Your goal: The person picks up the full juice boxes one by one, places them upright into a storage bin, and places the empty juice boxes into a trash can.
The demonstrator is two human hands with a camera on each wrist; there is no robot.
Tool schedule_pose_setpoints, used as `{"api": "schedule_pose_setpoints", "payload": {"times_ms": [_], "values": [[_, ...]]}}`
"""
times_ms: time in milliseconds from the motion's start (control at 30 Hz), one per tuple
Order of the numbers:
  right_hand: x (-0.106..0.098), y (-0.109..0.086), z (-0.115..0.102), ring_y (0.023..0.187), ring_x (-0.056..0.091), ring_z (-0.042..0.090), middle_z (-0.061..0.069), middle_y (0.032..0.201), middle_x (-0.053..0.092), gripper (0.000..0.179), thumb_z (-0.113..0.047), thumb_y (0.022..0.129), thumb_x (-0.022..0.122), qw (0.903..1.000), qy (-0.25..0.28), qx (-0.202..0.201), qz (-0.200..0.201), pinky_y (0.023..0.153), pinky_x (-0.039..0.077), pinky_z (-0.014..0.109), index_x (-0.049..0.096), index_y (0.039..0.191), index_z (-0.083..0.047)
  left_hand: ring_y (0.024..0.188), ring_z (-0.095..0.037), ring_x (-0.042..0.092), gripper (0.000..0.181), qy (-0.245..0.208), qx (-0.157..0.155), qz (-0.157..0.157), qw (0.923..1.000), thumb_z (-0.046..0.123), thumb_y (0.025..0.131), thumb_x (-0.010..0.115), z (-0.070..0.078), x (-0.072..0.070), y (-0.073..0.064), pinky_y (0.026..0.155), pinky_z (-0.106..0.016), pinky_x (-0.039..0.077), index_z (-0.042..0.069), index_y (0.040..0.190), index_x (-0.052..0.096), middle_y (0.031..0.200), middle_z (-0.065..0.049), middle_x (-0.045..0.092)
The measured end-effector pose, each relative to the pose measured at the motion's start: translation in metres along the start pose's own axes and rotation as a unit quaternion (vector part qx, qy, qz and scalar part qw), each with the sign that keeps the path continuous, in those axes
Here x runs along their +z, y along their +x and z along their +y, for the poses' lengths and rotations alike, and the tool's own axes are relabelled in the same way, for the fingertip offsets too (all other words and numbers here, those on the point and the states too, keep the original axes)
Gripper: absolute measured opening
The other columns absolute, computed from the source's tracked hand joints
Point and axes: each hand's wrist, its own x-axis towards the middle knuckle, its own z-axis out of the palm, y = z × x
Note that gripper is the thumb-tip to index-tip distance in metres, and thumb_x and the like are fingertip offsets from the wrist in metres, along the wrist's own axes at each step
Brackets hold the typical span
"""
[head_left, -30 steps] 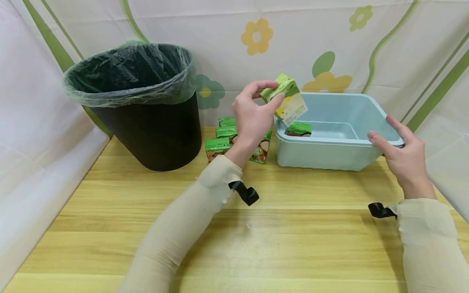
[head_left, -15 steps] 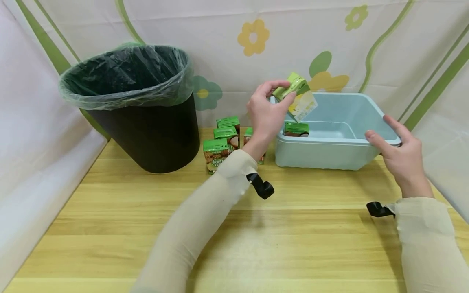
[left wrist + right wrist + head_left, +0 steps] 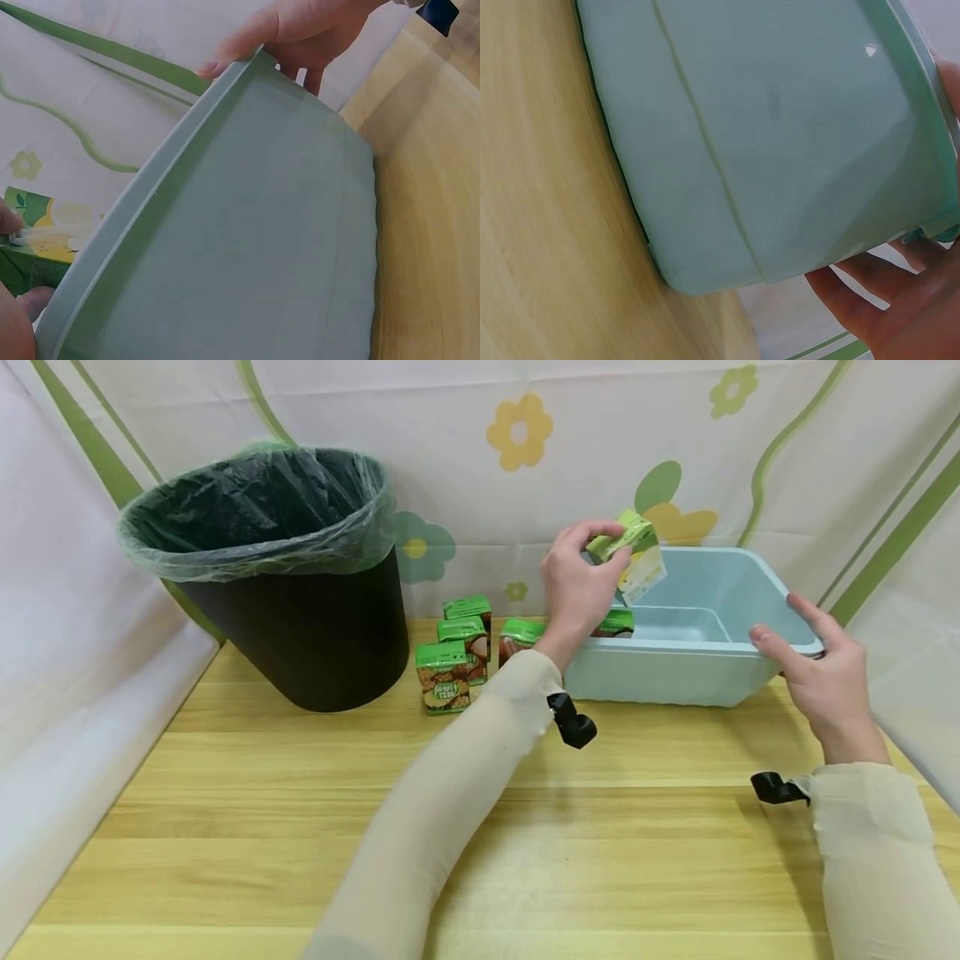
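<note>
We see the left hand [image 3: 581, 581] pinching a small green-and-yellow cardboard carton [image 3: 643, 570] by its upper end, tilted, lower end right, over the pale-blue rectangular plastic tub's [image 3: 675, 678] left end. Left hand's nearer; right hand [image 3: 828, 685] grips the tub's far right corner.

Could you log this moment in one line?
left hand: holds green-yellow carton, tilted, over tub; right hand: grips tub at corner

Carton [image 3: 643, 557] lime, yellow, white; tub [image 3: 667, 677] pale blue; backdrop [image 3: 615, 435] white, flower-patterned.
</note>
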Motion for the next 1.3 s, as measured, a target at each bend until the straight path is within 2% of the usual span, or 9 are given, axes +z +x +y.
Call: {"api": "schedule_pose_setpoints", "payload": {"times_ms": [133, 267, 333, 500, 567, 700, 900, 1133, 1300], "values": [[0.001, 0.000, -0.001, 0.143, 0.039, 0.009, -0.013, 0.174, 0.026, 0.074, -0.034, 0.101, 0.072, 1.0000, -0.001, 0.000, 0.001, 0.082, 0.041, -0.002, 0.035, 0.165, -0.041, 0.116, 0.002, 0.061, 0.018, 0.014, 0.004, -0.030, 0.9995, 0.020, 0.096, 0.080, -0.001, 0.004, 0.004, 0.096, -0.010, 0.050, 0.023, 0.114, 0.078, 0.122, 0.012, 0.072], [0.000, 0.000, -0.001, 0.143, 0.039, 0.009, -0.014, 0.174, 0.026, 0.074, -0.035, 0.101, 0.072, 1.0000, -0.004, 0.002, 0.000, 0.082, 0.041, -0.002, 0.035, 0.165, -0.041, 0.102, 0.002, 0.063, 0.018, 0.014, -0.002, -0.071, 0.9973, 0.020, 0.097, 0.079, 0.000, 0.008, 0.007, 0.084, -0.010, 0.050, 0.023, 0.114, 0.078, 0.126, 0.014, 0.071], [0.000, -0.001, -0.001, 0.139, 0.041, 0.008, -0.012, 0.174, 0.026, 0.074, -0.034, 0.101, 0.072, 1.0000, 0.000, 0.004, 0.000, 0.082, 0.042, -0.002, 0.035, 0.165, -0.040, 0.102, 0.003, 0.063, 0.018, 0.014, -0.008, -0.091, 0.9957, 0.020, 0.097, 0.079, 0.000, 0.010, 0.008, 0.080, -0.009, 0.048, 0.023, 0.114, 0.078, 0.128, 0.015, 0.071], [0.000, -0.001, -0.002, 0.133, 0.044, 0.005, -0.010, 0.174, 0.028, 0.074, -0.033, 0.101, 0.072, 1.0000, -0.001, 0.004, 0.000, 0.081, 0.044, -0.002, 0.036, 0.165, -0.039, 0.118, 0.005, 0.060, 0.021, 0.033, -0.014, -0.137, 0.9900, 0.021, 0.096, 0.081, 0.001, 0.016, 0.013, 0.087, -0.006, 0.046, 0.025, 0.116, 0.077, 0.129, 0.016, 0.071], [0.001, -0.001, -0.002, 0.135, 0.043, 0.006, -0.011, 0.174, 0.027, 0.074, -0.033, 0.101, 0.072, 1.0000, -0.004, 0.004, -0.002, 0.081, 0.043, -0.002, 0.036, 0.165, -0.040, 0.118, 0.003, 0.061, 0.024, 0.042, -0.016, -0.159, 0.9863, 0.020, 0.096, 0.081, 0.000, 0.018, 0.015, 0.087, -0.007, 0.047, 0.025, 0.118, 0.076, 0.128, 0.016, 0.071], [0.002, -0.001, -0.002, 0.139, 0.041, 0.008, -0.011, 0.175, 0.025, 0.074, -0.034, 0.101, 0.071, 1.0000, -0.004, 0.003, -0.006, 0.081, 0.043, -0.002, 0.035, 0.165, -0.040, 0.115, 0.001, 0.063, 0.031, 0.052, -0.028, -0.215, 0.9749, 0.019, 0.095, 0.081, -0.001, 0.022, 0.019, 0.086, -0.008, 0.049, 0.024, 0.125, 0.072, 0.126, 0.015, 0.072], [0.001, -0.001, -0.002, 0.129, 0.044, 0.004, -0.010, 0.175, 0.025, 0.074, -0.033, 0.101, 0.072, 1.0000, -0.004, 0.001, -0.002, 0.079, 0.046, -0.002, 0.035, 0.165, -0.039, 0.116, 0.000, 0.062, 0.033, 0.090, -0.024, -0.289, 0.9528, 0.021, 0.095, 0.081, -0.004, 0.027, 0.021, 0.093, -0.009, 0.049, 0.021, 0.127, 0.073, 0.128, 0.013, 0.071], [-0.001, -0.001, -0.002, 0.126, 0.045, 0.001, -0.011, 0.174, 0.027, 0.073, -0.030, 0.101, 0.073, 0.9999, 0.010, 0.003, 0.003, 0.080, 0.045, -0.002, 0.038, 0.165, -0.038, 0.109, 0.000, 0.061, 0.023, 0.145, -0.033, -0.325, 0.9338, 0.018, 0.093, 0.083, -0.005, 0.034, 0.022, 0.091, -0.011, 0.049, 0.022, 0.115, 0.077, 0.114, 0.014, 0.071], [0.000, -0.001, -0.002, 0.120, 0.048, 0.000, -0.009, 0.174, 0.028, 0.073, -0.027, 0.100, 0.073, 0.9997, 0.024, 0.001, 0.002, 0.080, 0.045, -0.002, 0.039, 0.164, -0.036, 0.113, -0.001, 0.064, 0.020, 0.184, -0.038, -0.335, 0.9234, 0.013, 0.092, 0.083, -0.007, 0.036, 0.021, 0.094, -0.011, 0.050, 0.020, 0.111, 0.077, 0.114, 0.012, 0.073]]}}
